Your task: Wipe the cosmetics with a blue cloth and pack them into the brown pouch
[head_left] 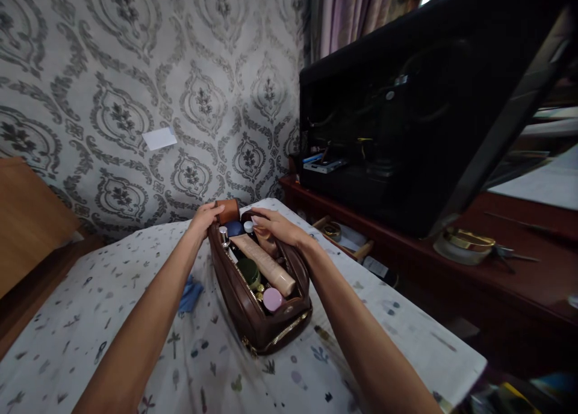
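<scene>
A brown leather toiletry bag (pixel 228 293) with a gold zipper stands unzipped on the patterned cloth. My left hand (pixel 205 220) grips its far left edge, beside a lighter brown rounded piece (pixel 228 210). At the far right edge, my right hand (pixel 276 226) is closed over the rim, its fingers beside a brownish bottle (pixel 266 243). Inside the bag lie a beige squeeze tube (pixel 264 263), a dark green jar (pixel 248 271), a pink-lidded jar (pixel 273 299), a blue lid (pixel 233 228), a white cap (pixel 248 226) and a silver-capped bottle (pixel 224 236).
A blue cloth (pixel 190 295) lies left of the bag. To the right, a dark red desk (pixel 519 263) carries a large black panel (pixel 406 119), a gold-rimmed round container (pixel 465 245) and metal pliers-like tools. An open drawer (pixel 350 239) sits below. Patterned wallpaper rises behind.
</scene>
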`<action>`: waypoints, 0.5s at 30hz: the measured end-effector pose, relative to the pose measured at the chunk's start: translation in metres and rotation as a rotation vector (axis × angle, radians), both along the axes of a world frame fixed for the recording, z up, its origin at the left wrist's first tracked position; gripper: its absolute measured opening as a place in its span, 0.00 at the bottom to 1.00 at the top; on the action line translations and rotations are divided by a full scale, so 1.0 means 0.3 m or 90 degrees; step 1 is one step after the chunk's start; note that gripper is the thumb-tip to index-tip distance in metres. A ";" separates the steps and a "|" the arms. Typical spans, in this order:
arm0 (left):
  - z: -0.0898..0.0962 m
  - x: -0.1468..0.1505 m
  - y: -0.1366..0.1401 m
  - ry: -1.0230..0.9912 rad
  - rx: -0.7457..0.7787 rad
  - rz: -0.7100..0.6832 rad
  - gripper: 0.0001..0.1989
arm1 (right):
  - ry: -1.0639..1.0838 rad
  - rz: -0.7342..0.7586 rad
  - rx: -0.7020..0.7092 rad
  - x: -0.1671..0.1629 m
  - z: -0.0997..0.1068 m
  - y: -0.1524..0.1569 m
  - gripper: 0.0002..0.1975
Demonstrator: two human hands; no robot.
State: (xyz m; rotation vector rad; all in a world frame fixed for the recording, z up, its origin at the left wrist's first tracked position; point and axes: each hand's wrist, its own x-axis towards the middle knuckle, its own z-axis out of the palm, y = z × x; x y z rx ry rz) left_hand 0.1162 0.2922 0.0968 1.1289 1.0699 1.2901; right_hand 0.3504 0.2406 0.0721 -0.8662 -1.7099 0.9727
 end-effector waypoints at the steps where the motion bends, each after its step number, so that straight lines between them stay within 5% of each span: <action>1: 0.001 0.000 -0.004 0.011 0.007 -0.004 0.25 | -0.011 -0.002 0.001 0.000 -0.002 0.002 0.22; 7: 0.019 -0.003 -0.031 0.070 0.066 0.005 0.34 | -0.046 -0.013 0.006 -0.003 -0.018 0.013 0.23; 15: 0.063 0.047 -0.061 0.132 0.172 -0.010 0.32 | -0.043 -0.018 0.039 -0.006 -0.026 0.018 0.30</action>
